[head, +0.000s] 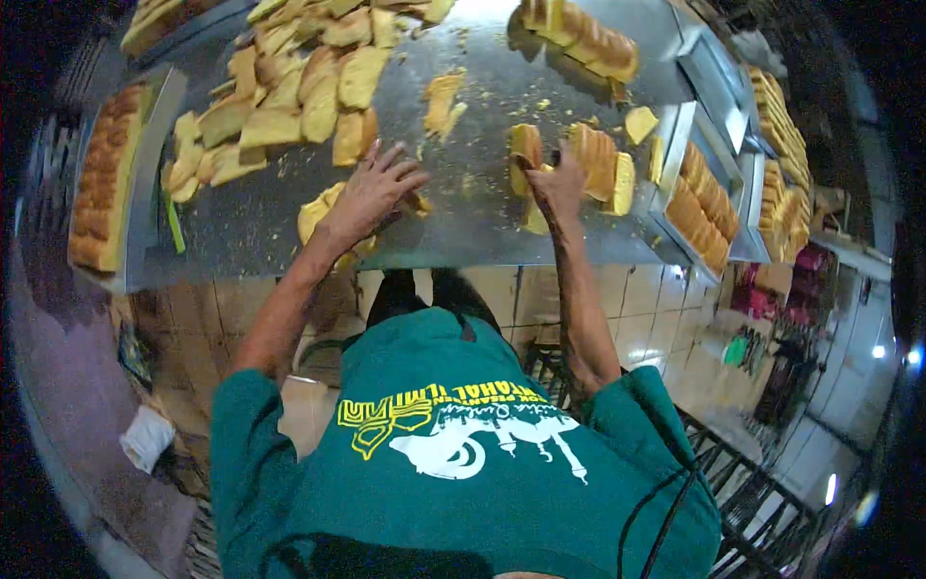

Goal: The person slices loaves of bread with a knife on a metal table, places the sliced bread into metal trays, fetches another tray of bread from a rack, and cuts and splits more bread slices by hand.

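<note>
My left hand, its fingers spread, is over pale yellow bread pieces near the table's front edge. Its palm is hidden, and a bit of bread shows beside the fingertips. On the right, my right hand reaches between a bread slice and a partly separated brown-topped loaf. A dark shape lies at its thumb side, too blurred to name. Whether its fingers grip anything is unclear. Another slice leans at the loaf's right end.
Many bread slices are heaped at the left of the metal table, among crumbs. A sliced loaf lies at the back. Loaves in metal pans stand right, another loaf left. A green strip lies nearby.
</note>
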Action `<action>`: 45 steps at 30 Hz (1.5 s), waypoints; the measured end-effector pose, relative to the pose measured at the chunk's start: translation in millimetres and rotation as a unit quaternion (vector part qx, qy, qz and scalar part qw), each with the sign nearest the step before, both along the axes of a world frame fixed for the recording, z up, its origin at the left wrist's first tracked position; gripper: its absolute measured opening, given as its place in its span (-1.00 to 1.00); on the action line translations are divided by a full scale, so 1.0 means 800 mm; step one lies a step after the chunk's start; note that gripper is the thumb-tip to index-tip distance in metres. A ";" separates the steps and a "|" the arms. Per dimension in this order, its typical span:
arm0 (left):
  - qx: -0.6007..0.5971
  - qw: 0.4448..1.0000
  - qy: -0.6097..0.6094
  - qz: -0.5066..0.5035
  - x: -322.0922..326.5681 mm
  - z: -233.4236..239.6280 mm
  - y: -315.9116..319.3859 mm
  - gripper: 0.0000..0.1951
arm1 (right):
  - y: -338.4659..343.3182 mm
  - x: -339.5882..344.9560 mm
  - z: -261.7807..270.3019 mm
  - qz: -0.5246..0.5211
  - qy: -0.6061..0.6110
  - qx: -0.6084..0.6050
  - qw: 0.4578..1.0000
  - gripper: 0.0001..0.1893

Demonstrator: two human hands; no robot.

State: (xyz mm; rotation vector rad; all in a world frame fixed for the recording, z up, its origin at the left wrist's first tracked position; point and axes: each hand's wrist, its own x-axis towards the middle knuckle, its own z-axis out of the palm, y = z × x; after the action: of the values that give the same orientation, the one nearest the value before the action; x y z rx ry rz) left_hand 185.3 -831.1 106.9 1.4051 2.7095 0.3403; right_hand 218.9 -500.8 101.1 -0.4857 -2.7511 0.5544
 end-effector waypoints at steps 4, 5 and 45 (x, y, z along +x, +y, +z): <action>0.064 0.974 -0.190 0.107 -0.045 -0.028 0.012 -0.64 | -0.012 -0.006 -0.015 0.016 0.021 -0.157 0.987 -0.21; 0.048 0.974 -0.197 0.099 -0.050 -0.037 0.017 -0.64 | -0.017 -0.004 -0.017 0.010 0.012 -0.159 0.987 -0.21; 0.339 0.755 -0.422 0.369 0.023 -0.050 0.080 -0.60 | -0.169 0.062 -0.047 0.091 0.047 -0.148 0.984 -0.17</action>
State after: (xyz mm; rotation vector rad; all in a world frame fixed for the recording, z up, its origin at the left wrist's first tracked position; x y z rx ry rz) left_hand 203.7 -767.2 67.1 -0.0421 2.1848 1.6434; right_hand 268.5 -636.3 63.5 -0.2627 -2.6480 1.0151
